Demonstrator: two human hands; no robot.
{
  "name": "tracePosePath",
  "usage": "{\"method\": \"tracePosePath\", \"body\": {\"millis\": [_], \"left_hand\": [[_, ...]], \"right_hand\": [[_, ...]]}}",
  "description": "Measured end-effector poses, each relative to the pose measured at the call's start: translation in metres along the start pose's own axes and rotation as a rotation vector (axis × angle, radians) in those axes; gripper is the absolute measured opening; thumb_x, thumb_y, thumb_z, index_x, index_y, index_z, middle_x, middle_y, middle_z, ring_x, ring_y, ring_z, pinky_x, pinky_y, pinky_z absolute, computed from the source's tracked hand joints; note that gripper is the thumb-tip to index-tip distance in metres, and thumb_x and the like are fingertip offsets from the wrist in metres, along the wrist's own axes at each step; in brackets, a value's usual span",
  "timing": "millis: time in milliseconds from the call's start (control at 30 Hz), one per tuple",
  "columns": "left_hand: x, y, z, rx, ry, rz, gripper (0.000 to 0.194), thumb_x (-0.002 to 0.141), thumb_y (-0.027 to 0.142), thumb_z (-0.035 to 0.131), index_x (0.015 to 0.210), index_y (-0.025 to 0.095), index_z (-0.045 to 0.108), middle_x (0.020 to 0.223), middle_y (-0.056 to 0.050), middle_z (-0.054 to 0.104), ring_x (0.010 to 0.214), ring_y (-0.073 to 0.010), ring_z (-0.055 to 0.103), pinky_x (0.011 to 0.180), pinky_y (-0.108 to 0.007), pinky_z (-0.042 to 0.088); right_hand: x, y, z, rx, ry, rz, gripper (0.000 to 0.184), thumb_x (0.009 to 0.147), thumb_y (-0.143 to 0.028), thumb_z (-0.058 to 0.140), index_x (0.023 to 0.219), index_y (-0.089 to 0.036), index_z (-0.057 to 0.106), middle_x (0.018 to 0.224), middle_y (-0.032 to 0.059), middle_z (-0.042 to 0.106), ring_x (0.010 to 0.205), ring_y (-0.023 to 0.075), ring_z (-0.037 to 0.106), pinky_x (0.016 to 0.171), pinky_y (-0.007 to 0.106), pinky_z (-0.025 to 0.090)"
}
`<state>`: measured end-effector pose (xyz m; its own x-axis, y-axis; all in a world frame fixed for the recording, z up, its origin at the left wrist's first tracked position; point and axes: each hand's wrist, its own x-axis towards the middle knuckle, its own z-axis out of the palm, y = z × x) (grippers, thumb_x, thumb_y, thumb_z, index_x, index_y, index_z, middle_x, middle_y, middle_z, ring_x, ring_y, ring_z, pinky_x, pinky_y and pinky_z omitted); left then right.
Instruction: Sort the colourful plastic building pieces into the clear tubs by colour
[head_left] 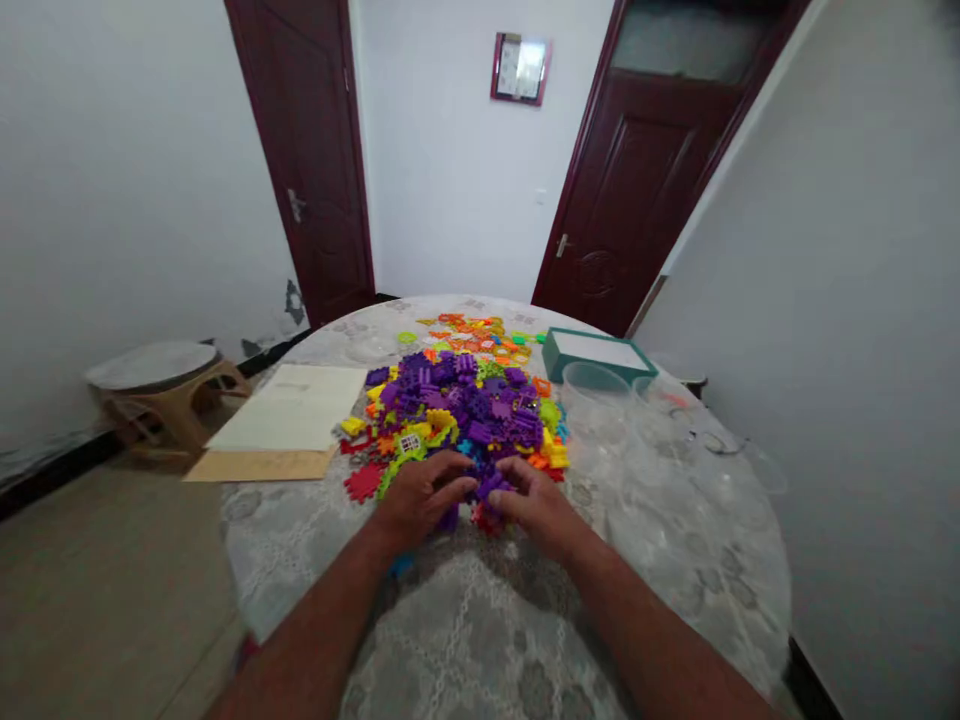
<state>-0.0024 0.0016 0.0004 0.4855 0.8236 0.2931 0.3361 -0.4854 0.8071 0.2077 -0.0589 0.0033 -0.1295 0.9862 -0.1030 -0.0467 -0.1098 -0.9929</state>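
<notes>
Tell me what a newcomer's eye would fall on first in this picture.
Probably the bright heap of plastic pieces, largely purple on top, on the round table, with the left hand and right hand at its near edge. Next, perhaps, the teal box to the heap's right, and the dark red doors in the background.

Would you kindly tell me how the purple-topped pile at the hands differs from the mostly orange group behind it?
The purple-topped pile is heaped up, while the mostly orange group looks flatter. The pile is also larger and nearer the person than the group. The left hand and right hand are at the pile's near edge; neither touches the group. Pile and group alike are small, bright pieces on the table.
</notes>
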Motion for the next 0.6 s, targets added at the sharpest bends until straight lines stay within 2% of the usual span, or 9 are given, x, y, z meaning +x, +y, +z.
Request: {"method": "tracePosePath", "body": {"millis": [100,167,233,300,367,433,500,600], "left_hand": [[0.002,-0.006,-0.009,0.071,0.18,0.053,0.027,0.099,0.046,0.06,0.101,0.024,0.076,0.093,0.0,0.08,0.084,-0.0184,0.074,0.079,-0.028,0.055],[0.004,-0.012,-0.015,0.153,0.378,0.033,0.03,0.1,0.046,0.056,0.101,0.024,0.076,0.097,-0.002,0.08,0.089,-0.0204,0.075,0.085,-0.031,0.055],[0.007,-0.02,-0.021,0.24,0.522,-0.025,0.03,0.1,0.045,0.054,0.104,0.023,0.074,0.1,-0.004,0.08,0.091,-0.0223,0.074,0.087,-0.033,0.055],[0.011,-0.029,-0.026,0.311,0.592,-0.077,0.03,0.1,0.044,0.053,0.106,0.022,0.073,0.103,-0.006,0.079,0.093,-0.0241,0.074,0.089,-0.036,0.055],[0.013,-0.037,-0.028,0.346,0.626,-0.101,0.031,0.099,0.042,0.053,0.108,0.021,0.073,0.106,-0.008,0.078,0.097,-0.0259,0.073,0.093,-0.038,0.055],[0.015,-0.043,-0.029,0.367,0.639,-0.106,0.031,0.099,0.041,0.052,0.109,0.02,0.072,0.108,-0.009,0.077,0.101,-0.0271,0.072,0.095,-0.04,0.055],[0.016,-0.049,-0.028,0.396,0.629,-0.102,0.03,0.099,0.04,0.052,0.108,0.02,0.071,0.108,-0.01,0.077,0.103,-0.0278,0.071,0.097,-0.041,0.054],[0.016,-0.054,-0.026,0.437,0.611,-0.063,0.029,0.1,0.039,0.049,0.106,0.02,0.07,0.104,-0.01,0.076,0.101,-0.0275,0.071,0.096,-0.041,0.054]], "right_hand": [[-0.008,-0.012,0.001,-0.131,0.023,-0.05,0.029,0.078,-0.033,0.075,0.1,-0.022,0.059,0.083,-0.0022,0.066,0.069,0.0155,0.063,0.062,0.027,0.05],[-0.014,-0.033,-0.007,-0.294,0.036,-0.107,0.025,0.082,-0.03,0.074,0.102,-0.023,0.061,0.086,-0.002,0.065,0.07,0.0141,0.06,0.061,0.025,0.048],[-0.016,-0.063,-0.025,-0.503,0.077,-0.183,0.021,0.087,-0.03,0.072,0.105,-0.023,0.064,0.087,-0.0012,0.066,0.072,0.0141,0.06,0.061,0.025,0.047],[-0.005,-0.093,-0.055,-0.696,0.187,-0.271,0.02,0.089,-0.03,0.072,0.106,-0.022,0.065,0.089,0.0001,0.068,0.075,0.0145,0.061,0.063,0.024,0.049],[0.023,-0.117,-0.093,-0.759,0.292,-0.275,0.023,0.088,-0.029,0.073,0.108,-0.021,0.065,0.092,0.002,0.07,0.072,0.0142,0.063,0.061,0.023,0.05],[0.063,-0.132,-0.134,-0.739,0.382,-0.157,0.02,0.089,-0.026,0.073,0.105,-0.018,0.065,0.081,0.0017,0.07,0.065,0.0136,0.063,0.055,0.022,0.051],[0.105,-0.139,-0.17,-0.723,0.545,-0.05,0.02,0.087,-0.022,0.076,0.103,-0.017,0.065,0.07,-0.0005,0.067,0.058,0.0121,0.061,0.053,0.02,0.051],[0.156,-0.142,-0.209,-0.72,0.686,0.018,0.024,0.084,-0.015,0.078,0.103,-0.013,0.065,0.061,-0.0017,0.063,0.053,0.0113,0.058,0.05,0.019,0.049]]}}
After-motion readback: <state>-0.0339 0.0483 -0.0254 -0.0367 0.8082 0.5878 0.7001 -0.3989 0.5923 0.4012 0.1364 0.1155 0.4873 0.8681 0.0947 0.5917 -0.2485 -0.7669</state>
